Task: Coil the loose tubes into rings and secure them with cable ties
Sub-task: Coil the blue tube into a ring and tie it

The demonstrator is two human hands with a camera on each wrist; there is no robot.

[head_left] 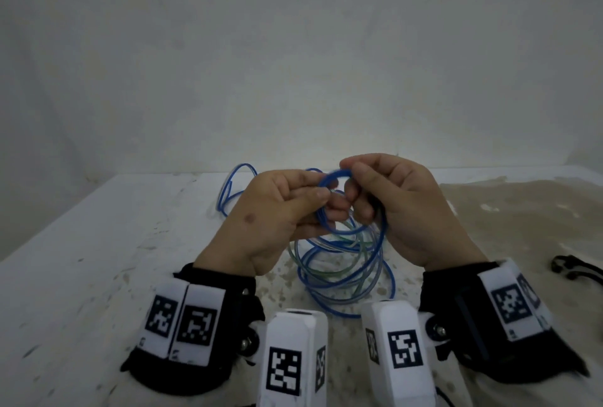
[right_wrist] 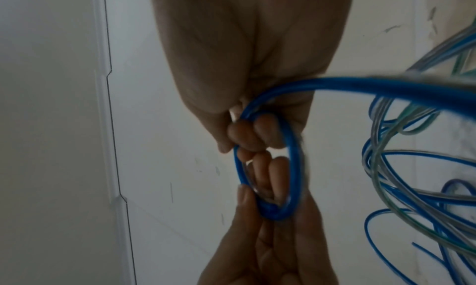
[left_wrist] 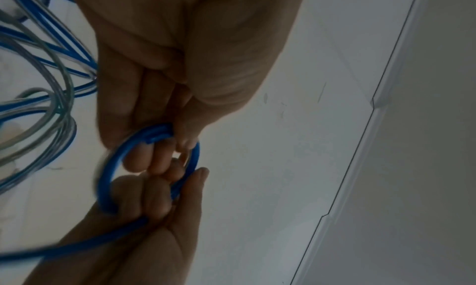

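Observation:
A small blue tube ring (head_left: 339, 173) is held up over the table between both hands. My left hand (head_left: 323, 201) pinches its left side with thumb and curled fingers, and my right hand (head_left: 354, 191) grips its right side with fingers hooked through the loop. In the left wrist view the ring (left_wrist: 106, 167) runs from my left hand (left_wrist: 159, 140) to my right hand (left_wrist: 154, 204). In the right wrist view my right hand (right_wrist: 247, 134) holds the top of the ring (right_wrist: 275, 215) and my left hand (right_wrist: 257, 228) holds the bottom. A blue tail trails off to the loose tubes (head_left: 342, 263).
The loose blue and clear greenish tubes lie tangled on the white, stained table (head_left: 98, 243) just below my hands, with one blue loop (head_left: 235, 184) reaching toward the wall. Black cable ties (head_left: 567, 268) lie at the right edge. A plain wall stands close behind.

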